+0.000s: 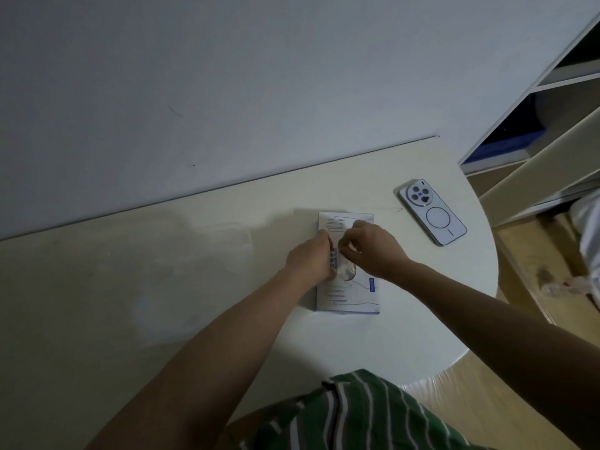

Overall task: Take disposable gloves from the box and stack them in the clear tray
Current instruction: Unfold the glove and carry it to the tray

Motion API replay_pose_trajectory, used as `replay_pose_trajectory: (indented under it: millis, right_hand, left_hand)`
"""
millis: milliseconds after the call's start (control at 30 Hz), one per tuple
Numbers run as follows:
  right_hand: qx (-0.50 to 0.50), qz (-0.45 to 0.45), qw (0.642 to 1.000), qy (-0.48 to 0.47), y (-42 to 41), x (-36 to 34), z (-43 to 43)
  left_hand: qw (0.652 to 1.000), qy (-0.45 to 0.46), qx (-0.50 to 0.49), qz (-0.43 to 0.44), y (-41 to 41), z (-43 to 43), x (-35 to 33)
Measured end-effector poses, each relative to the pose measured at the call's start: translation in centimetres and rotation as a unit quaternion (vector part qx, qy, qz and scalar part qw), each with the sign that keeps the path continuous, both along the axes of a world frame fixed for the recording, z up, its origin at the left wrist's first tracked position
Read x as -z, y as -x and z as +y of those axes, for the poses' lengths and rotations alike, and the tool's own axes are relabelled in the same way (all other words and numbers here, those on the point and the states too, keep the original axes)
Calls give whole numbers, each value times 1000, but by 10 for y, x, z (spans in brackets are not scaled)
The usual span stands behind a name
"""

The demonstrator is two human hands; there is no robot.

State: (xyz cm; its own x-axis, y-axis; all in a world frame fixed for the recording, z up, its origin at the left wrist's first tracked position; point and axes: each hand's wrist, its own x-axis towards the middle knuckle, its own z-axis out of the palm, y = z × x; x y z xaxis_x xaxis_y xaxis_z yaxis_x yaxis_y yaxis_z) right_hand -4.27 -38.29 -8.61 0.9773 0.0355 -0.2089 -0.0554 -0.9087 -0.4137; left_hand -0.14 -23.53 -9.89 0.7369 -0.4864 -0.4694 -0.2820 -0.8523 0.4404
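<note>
White glove box (349, 297) flat under both hands, left grip (310, 254) steadying it, right grip (373, 248) pinching clear glove (345, 271).

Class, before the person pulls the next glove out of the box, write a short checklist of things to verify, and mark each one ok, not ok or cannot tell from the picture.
1. Glove box lies flat on the table, opening facing up: ok.
2. Left hand rests on the box to steady it: ok.
3. Right hand is at the opening, fingers pinched: ok.
4. A single glove is pinched, not several: cannot tell.
5. Clear tray is in reach to the left of the box: cannot tell, only a faint outline shows.
6. Phone lies apart from the box, out of the way: ok.
</note>
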Motion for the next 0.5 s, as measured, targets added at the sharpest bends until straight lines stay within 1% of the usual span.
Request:
replay_pose_trajectory:
  millis: [67,100,167,233,300,400,433,500]
  right_hand:
    - [15,-46,994,-99,-2,-9,-7]
    - [41,-59,985,-157,-3,-14,-9]
    - [121,-52,953,-275,-6,-25,-14]
    - [185,-40,916,-353,-7,-34,-18]
    - [206,-23,901,-380,-6,-38,-19]
    - [220,-16,907,-358,-5,-39,-17]
    - [229,-16,904,-362,-5,-40,-16]
    - [236,-6,895,-379,-6,-42,-12]
  left_hand:
    - [1000,0,1,-3,-1,-1,1]
    - [1000,-1,2,-7,0,-1,2]
    - [1000,2,2,-4,0,0,3]
    - [999,23,-7,21,-1,2,4]
    - [995,79,-22,51,-5,5,0]
    - [979,182,-29,85,-10,16,-12]
    - [972,211,-33,102,-11,21,-18]
    - [948,263,-81,162,-14,32,-29]
